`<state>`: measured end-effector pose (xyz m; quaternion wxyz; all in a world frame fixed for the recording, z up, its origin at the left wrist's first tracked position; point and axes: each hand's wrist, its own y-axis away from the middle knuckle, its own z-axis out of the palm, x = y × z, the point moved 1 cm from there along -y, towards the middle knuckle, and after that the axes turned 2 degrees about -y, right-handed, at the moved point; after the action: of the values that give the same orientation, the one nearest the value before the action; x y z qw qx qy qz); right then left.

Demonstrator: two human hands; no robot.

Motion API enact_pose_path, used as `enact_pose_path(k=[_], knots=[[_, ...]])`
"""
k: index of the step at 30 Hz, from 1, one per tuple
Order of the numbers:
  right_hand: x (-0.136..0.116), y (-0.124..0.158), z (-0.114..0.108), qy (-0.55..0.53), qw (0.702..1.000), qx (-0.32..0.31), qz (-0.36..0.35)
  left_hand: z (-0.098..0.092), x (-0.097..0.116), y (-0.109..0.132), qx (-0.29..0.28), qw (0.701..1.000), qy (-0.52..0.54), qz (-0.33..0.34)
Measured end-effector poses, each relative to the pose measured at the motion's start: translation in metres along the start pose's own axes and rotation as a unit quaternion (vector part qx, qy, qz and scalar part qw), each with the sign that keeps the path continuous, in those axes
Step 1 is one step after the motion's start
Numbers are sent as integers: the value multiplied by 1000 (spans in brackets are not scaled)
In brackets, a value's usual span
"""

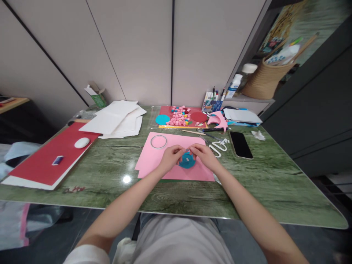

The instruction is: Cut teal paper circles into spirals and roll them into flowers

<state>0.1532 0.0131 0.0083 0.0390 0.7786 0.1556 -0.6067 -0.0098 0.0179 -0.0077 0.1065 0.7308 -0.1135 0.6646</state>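
From my remote seat I count two hands, left (173, 157) and right (202, 156), both with fingertips pinched at the upper edge of one blue disc (187, 164). It sits over at least two pink sheets (150, 159); I can't tell whether it touches them. Beside the left hand I have one ring (158, 147); beyond the right, one pair of scissors (217, 156) and one phone (241, 145). Further back lie one cyan disc (162, 120), one red disc (198, 116) and pink pieces (181, 115) too many to count. At left: one red sheet (49, 154), several white sheets (110, 117). The table (275, 176) is green, wood-grained and glossy, against grey panels (132, 44); two bottles (234, 86) and one basket (266, 82) stand at right.
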Motion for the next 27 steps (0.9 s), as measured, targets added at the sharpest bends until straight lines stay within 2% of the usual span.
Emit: enact_pose_path(k=[13, 27], knots=[[2, 2, 5, 60, 997, 53, -8, 1, 1, 4, 22, 998, -58, 33], [-1, 2, 5, 50, 997, 52, -7, 1, 2, 5, 29, 996, -75, 41]])
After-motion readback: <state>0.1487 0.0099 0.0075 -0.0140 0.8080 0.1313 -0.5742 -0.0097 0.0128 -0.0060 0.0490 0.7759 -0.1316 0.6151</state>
